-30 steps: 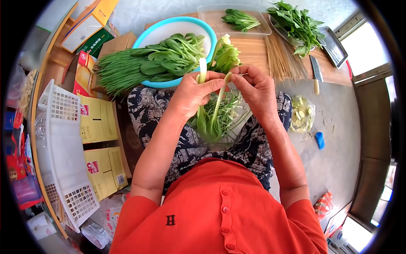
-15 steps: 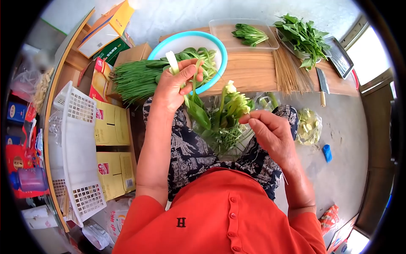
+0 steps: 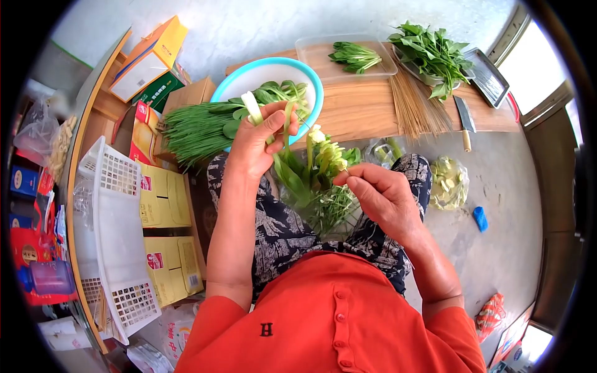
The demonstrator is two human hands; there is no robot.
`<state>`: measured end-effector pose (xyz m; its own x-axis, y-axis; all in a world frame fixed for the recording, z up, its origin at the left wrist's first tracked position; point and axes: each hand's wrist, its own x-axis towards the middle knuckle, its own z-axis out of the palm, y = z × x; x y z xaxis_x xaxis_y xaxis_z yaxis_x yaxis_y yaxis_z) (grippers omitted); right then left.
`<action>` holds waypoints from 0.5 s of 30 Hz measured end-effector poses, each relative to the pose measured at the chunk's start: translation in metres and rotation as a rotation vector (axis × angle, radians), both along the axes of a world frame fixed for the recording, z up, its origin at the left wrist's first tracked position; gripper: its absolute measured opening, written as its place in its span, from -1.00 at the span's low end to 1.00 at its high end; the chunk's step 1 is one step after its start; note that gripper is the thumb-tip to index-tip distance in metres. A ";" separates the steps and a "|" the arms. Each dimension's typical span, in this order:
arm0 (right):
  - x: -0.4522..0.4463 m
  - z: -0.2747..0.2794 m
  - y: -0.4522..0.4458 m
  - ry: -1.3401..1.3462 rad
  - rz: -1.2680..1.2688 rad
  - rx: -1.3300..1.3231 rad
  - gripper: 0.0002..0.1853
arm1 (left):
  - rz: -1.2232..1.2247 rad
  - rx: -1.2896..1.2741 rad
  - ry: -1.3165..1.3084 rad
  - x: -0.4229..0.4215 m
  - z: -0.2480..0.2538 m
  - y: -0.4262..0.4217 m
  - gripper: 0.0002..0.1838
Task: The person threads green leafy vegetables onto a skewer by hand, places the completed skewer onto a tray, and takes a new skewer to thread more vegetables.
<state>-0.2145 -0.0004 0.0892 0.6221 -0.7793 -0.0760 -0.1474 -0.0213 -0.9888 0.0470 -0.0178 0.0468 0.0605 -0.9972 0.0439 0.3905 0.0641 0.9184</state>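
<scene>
Left hand at eleven o'clock grips leafy stalks, right hand at three pinches beside a yellowish bunch, hold unclear, basin crowding behind at eleven, sticks and knife overhanging the wooden table at two, grey floor at three.

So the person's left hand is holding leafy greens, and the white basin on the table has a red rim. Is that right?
Not quite: the rim of the white basin is light blue, not red, as the head view shows. The rest is right: the left hand is holding leafy greens, and the basin is on the table.
</scene>
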 end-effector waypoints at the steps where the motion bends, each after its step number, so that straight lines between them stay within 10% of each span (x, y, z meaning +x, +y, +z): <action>1: 0.000 0.001 0.000 0.001 -0.002 0.000 -0.81 | -0.003 0.010 0.002 -0.001 0.000 0.002 -0.59; 15: 0.004 0.003 -0.001 0.049 0.000 -0.042 -0.80 | 0.007 0.019 0.022 -0.005 0.005 0.009 -0.61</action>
<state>-0.2103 -0.0011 0.0922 0.6184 -0.7824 -0.0735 -0.1956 -0.0627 -0.9787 0.0422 -0.0092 0.0513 0.0683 -0.9974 0.0239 0.4106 0.0500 0.9104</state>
